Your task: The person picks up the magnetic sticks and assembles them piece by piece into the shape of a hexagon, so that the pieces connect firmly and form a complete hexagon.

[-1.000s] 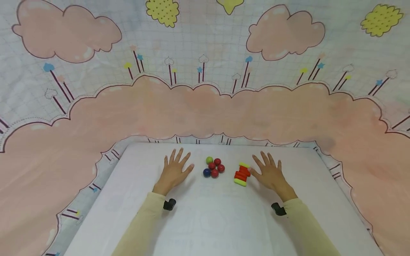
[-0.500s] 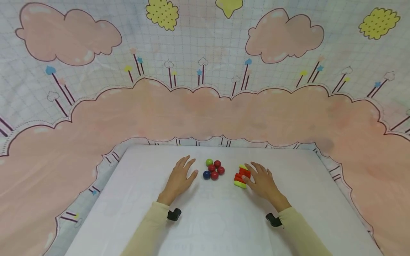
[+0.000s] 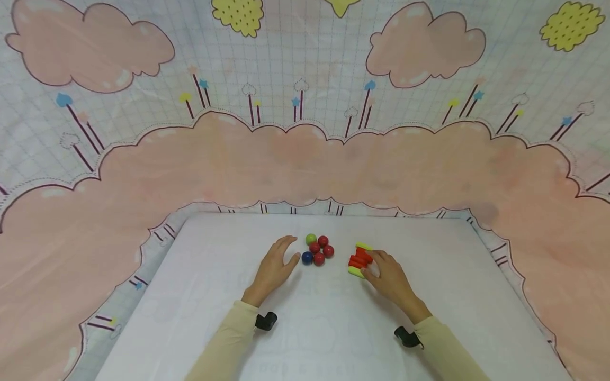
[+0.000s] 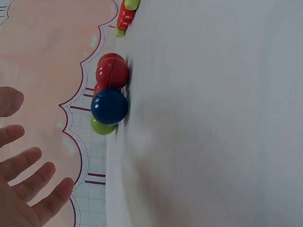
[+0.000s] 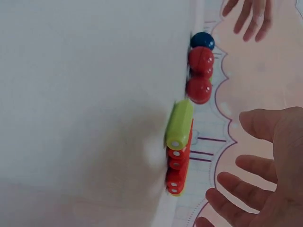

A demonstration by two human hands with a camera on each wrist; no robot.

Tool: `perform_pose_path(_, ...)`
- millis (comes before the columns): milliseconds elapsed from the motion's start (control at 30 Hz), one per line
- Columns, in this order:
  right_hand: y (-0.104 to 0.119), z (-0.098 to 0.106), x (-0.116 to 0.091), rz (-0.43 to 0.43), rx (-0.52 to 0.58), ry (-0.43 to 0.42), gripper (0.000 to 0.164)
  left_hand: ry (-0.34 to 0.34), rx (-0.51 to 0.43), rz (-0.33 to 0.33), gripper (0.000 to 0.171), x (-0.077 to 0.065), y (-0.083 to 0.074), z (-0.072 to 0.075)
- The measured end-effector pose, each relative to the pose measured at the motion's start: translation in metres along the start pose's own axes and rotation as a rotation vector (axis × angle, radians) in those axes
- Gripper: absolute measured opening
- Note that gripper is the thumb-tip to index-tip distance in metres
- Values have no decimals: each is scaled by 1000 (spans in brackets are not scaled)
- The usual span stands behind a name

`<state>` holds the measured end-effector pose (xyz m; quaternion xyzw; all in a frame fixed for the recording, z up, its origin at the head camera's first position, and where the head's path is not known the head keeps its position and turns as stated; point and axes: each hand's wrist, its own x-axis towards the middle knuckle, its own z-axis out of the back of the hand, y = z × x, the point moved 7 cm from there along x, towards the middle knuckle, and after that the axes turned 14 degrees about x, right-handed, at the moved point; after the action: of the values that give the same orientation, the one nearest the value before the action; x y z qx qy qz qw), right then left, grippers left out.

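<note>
My left hand [image 3: 274, 269] hovers just left of a cluster of small glossy balls, with thumb and fingers relaxed and apart and nothing held. The cluster has a blue ball [image 3: 307, 258], a green ball [image 3: 311, 239] and several red balls [image 3: 319, 259]. To their right lies a bundle of short red sticks [image 3: 358, 262] with a yellow-green stick [image 5: 180, 124] along each end; the sticks' end faces show pale discs. Over the bundle's right side, my right hand [image 3: 393, 279] overlaps it in the head view. In the right wrist view its fingers are spread apart from the sticks.
A white table [image 3: 324, 328] carries all of this. Behind and beside it hangs a cloth [image 3: 305, 164] printed with clouds and stars. A black wrist camera [image 3: 266, 320] sits on the left wrist, another black camera [image 3: 407, 337] on the right.
The left hand has moved right, closer to the balls, its spread fingers relaxing. The right hand has come in over the sticks, thumb nearer their front end. Balls and sticks stay in place.
</note>
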<state>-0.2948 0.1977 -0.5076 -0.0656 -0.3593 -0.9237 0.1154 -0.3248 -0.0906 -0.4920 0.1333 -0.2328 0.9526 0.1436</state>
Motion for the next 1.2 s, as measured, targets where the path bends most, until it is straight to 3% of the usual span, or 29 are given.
perform_pose_path(167, -3, -1, -3, -48, 80, -25, 44, 27, -37, 4, 46, 1, -3, -8)
perform_pose_path(533, -4, -11, -6, -139, 141, -51, 30, 191, -136, 80, 50, 8, 3, -37)
perform_pose_path(733, -7, -14, -7, -157, 168, -50, 29, 258, -128, 65, 50, 15, 3, -50)
perform_pose_path(1200, -16, -23, -7, -191, 169, -16, 16, 236, -89, 32, 35, 18, 2, -57)
